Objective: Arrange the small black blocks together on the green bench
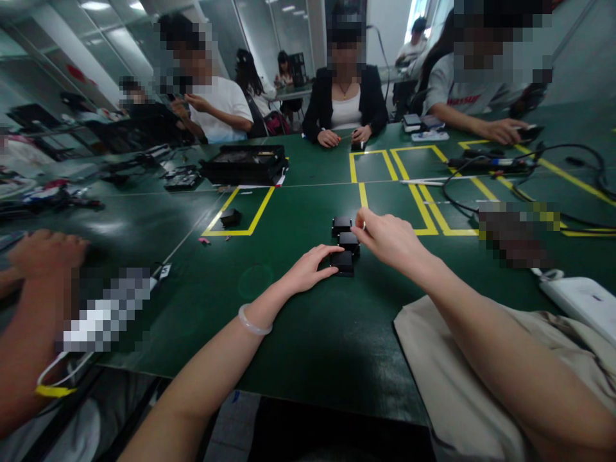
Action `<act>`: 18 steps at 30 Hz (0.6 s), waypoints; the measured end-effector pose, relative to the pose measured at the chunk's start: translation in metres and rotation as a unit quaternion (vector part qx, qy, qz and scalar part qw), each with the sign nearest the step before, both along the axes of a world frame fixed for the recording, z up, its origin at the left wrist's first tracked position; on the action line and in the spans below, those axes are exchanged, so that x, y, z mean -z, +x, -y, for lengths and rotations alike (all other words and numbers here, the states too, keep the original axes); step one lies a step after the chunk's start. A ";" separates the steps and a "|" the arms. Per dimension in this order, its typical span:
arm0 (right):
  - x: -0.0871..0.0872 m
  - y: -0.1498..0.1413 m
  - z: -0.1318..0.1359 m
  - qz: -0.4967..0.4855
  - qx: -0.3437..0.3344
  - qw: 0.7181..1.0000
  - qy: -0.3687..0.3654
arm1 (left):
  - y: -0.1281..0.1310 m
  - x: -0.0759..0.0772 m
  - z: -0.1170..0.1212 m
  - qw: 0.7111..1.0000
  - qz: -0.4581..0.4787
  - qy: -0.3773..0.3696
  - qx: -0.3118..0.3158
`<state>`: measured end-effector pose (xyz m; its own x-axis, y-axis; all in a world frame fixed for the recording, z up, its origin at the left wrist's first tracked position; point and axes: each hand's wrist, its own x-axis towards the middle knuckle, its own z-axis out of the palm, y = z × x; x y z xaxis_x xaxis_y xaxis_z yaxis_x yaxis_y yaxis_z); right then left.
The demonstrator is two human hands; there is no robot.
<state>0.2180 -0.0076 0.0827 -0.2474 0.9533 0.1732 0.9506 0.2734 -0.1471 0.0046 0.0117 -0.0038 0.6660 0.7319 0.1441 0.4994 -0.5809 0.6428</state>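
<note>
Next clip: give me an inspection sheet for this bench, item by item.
Surface: green table with yellow tape outlines.
Job's things: three small black boxes in a row.
Clutter: black tray, lone black box, beige cloth, white device.
Hands: left hand touches the nearest box; right hand rests fingertips at the middle box.
Cables: black cable loops at right.
Surroundings: seated people opposite; another person's hand at left.

Small black boxes: three, in a row between the hands. Black box: one more, well left of the left hand. Black tray: one, far beyond the hands. White bracelet: one, left wrist.
</note>
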 end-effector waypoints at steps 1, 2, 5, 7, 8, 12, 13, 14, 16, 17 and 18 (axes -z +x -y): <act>0.000 0.000 0.000 0.003 -0.001 1.000 -0.001 | 0.000 0.000 0.000 1.000 0.001 -0.001 0.001; -0.001 0.000 0.000 0.003 -0.005 1.000 -0.004 | 0.000 0.000 0.000 1.000 0.002 -0.001 0.002; -0.001 0.002 0.001 -0.016 -0.019 1.000 -0.015 | 0.000 0.000 0.001 1.000 0.004 -0.001 0.000; -0.001 0.002 0.001 -0.031 -0.023 0.999 -0.018 | 0.000 0.000 0.001 1.000 0.003 -0.002 -0.001; 0.000 0.002 0.001 -0.037 -0.021 0.999 -0.015 | 0.000 0.000 0.001 1.000 0.003 -0.002 -0.001; 0.000 0.000 0.001 -0.022 -0.009 1.000 -0.001 | 0.000 0.001 0.000 1.000 0.004 0.001 0.001; 0.000 0.000 0.001 -0.014 -0.007 1.000 -0.002 | 0.000 0.001 0.000 1.000 0.004 0.002 0.000; 0.000 0.000 0.000 -0.008 -0.008 1.000 -0.005 | 0.000 0.001 0.000 1.000 0.003 0.002 -0.002; -0.001 0.001 0.000 -0.011 -0.013 1.000 -0.014 | 0.000 0.001 0.000 1.000 0.000 0.001 -0.005; -0.001 0.001 0.000 -0.018 -0.017 1.000 -0.017 | 0.000 0.001 0.000 1.000 -0.001 0.001 -0.005; -0.001 0.002 0.000 -0.025 -0.019 0.999 -0.018 | 0.000 0.001 0.001 1.000 -0.002 0.000 -0.005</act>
